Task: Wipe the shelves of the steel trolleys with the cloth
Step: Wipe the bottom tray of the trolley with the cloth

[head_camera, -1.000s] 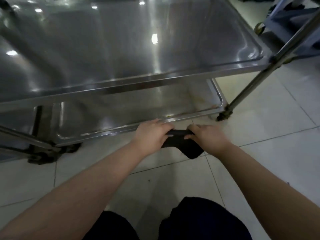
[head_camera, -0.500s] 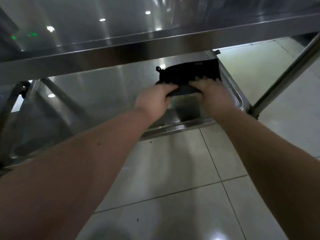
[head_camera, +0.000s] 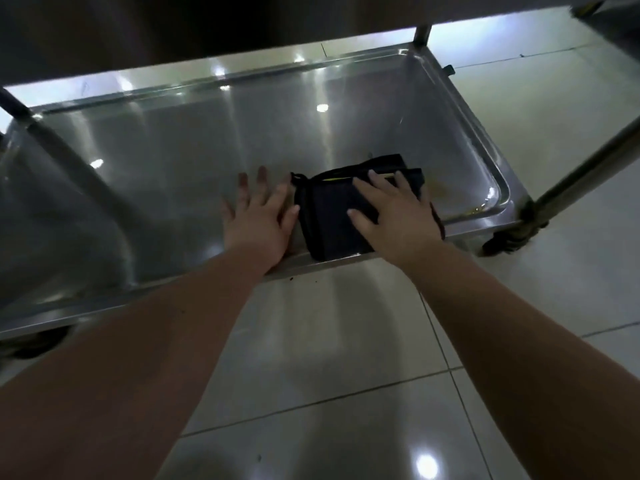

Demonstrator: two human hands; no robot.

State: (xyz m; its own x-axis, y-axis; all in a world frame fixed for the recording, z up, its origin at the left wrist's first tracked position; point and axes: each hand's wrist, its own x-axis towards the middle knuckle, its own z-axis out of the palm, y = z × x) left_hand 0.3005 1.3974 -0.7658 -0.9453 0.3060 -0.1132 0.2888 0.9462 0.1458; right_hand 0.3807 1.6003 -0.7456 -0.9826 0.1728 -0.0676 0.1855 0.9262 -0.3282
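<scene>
Black cloth (head_camera: 332, 216) (thin yellow edge); silver-grey shelf (head_camera: 180, 161); off-white floor tiles (head_camera: 346, 341).

This is a utilitarian indoor workroom, commercial or institutional rather than homely; which trade cannot be told. At twelve o'clock stands a stainless steel trolley (head_camera: 104, 306) with a lipped lower shelf (head_camera: 173, 174), a tubular post (head_camera: 585, 171) and a castor (head_camera: 504, 241) at two o'clock. Glossy pale floor tiles (head_camera: 329, 393) at six o'clock carry bright light reflections (head_camera: 426, 466).

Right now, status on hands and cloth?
Right hand flat on cloth, on bottom shelf. Left hand open beside it. Only a yellowish stain right of cloth.
</scene>
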